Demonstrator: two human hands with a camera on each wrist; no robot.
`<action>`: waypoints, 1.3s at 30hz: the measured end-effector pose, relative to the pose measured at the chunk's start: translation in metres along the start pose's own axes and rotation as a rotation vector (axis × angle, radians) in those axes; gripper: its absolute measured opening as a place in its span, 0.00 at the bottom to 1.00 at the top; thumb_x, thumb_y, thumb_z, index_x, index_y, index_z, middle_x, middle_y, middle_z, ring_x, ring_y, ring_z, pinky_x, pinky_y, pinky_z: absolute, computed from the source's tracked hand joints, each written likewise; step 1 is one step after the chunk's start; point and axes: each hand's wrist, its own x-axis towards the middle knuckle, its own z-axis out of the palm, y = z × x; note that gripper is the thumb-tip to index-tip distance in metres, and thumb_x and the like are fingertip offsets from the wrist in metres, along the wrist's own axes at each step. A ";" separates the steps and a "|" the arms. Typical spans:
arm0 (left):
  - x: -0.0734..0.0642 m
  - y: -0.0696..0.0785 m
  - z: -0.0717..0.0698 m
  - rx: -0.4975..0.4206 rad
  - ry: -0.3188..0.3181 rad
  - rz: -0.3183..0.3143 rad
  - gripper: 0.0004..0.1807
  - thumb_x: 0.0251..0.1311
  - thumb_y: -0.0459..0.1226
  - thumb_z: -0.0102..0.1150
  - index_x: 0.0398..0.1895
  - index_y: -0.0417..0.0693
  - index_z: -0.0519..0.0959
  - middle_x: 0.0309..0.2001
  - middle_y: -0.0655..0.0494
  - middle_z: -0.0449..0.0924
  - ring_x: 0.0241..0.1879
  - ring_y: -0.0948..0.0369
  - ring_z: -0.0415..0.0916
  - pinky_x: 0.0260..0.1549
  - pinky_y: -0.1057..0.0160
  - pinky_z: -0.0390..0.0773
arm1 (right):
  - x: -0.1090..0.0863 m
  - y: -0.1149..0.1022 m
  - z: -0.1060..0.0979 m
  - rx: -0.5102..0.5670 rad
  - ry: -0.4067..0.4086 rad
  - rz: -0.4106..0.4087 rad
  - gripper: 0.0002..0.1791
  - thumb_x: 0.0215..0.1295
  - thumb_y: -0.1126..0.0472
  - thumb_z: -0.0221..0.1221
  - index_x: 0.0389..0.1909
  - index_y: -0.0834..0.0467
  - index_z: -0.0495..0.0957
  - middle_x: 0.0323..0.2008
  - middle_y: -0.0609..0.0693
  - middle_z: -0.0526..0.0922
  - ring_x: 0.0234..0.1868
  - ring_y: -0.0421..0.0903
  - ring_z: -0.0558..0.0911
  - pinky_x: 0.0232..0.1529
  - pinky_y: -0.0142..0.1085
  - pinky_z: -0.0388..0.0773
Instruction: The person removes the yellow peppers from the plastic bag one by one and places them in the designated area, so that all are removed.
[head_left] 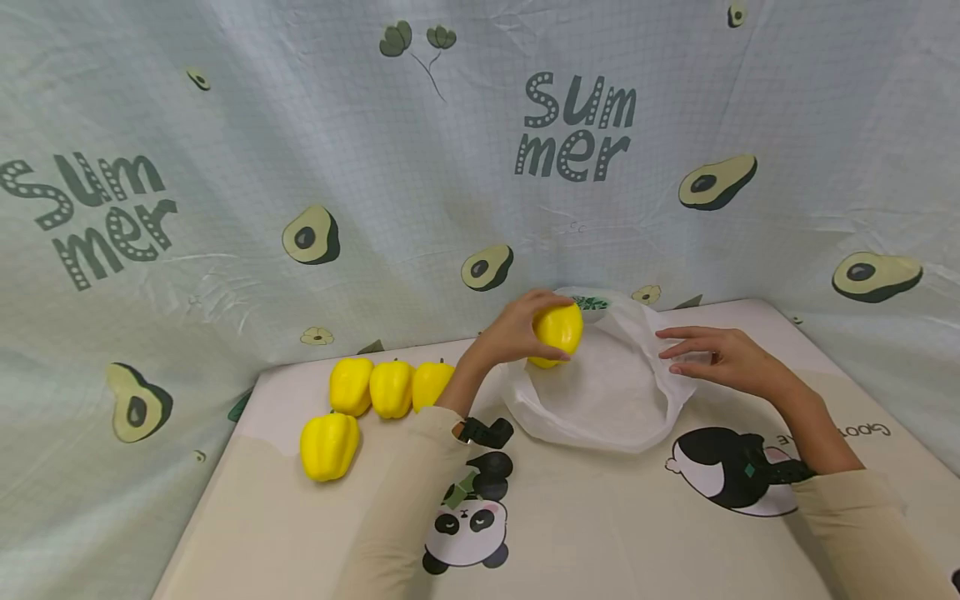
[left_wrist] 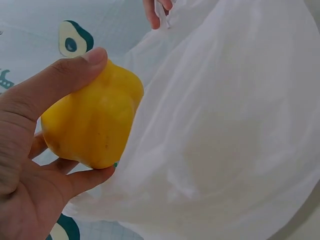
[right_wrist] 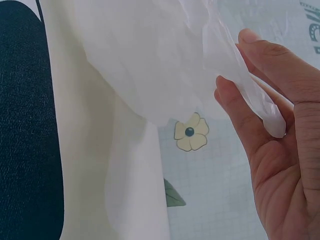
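Observation:
My left hand [head_left: 517, 329] grips a yellow bell pepper [head_left: 558, 329] over the left side of a white plastic bag's opening. In the left wrist view, thumb and fingers curve around the pepper [left_wrist: 95, 120], beside the bag [left_wrist: 225, 115]. At the bag's right rim is my right hand [head_left: 723, 358]. A gathered strip of the bag [right_wrist: 250, 90] runs between its thumb and fingers in the right wrist view. The bag [head_left: 592, 417] lies spread on the table, its mouth wide. Left of it sit more yellow bell peppers [head_left: 330, 446], one partly hidden by my left forearm.
The table [head_left: 600, 533] has a pale cover printed with pandas. A light curtain [head_left: 420, 167] with avocado and lettering prints hangs close behind the bag and along the sides.

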 end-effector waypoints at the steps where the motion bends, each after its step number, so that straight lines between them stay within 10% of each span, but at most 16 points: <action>1: -0.001 0.000 -0.001 -0.001 0.003 -0.001 0.43 0.46 0.42 0.82 0.70 0.52 0.74 0.70 0.49 0.67 0.66 0.52 0.67 0.62 0.56 0.75 | 0.000 0.000 0.000 -0.001 -0.002 0.005 0.14 0.55 0.66 0.73 0.44 0.54 0.89 0.56 0.58 0.84 0.43 0.29 0.77 0.26 0.28 0.73; 39: -0.042 0.003 -0.028 -0.065 0.100 -0.013 0.42 0.50 0.41 0.80 0.70 0.52 0.73 0.68 0.51 0.68 0.60 0.54 0.70 0.53 0.57 0.80 | 0.004 0.011 0.000 0.032 -0.010 -0.011 0.14 0.56 0.67 0.72 0.44 0.53 0.89 0.56 0.59 0.83 0.40 0.31 0.79 0.27 0.28 0.74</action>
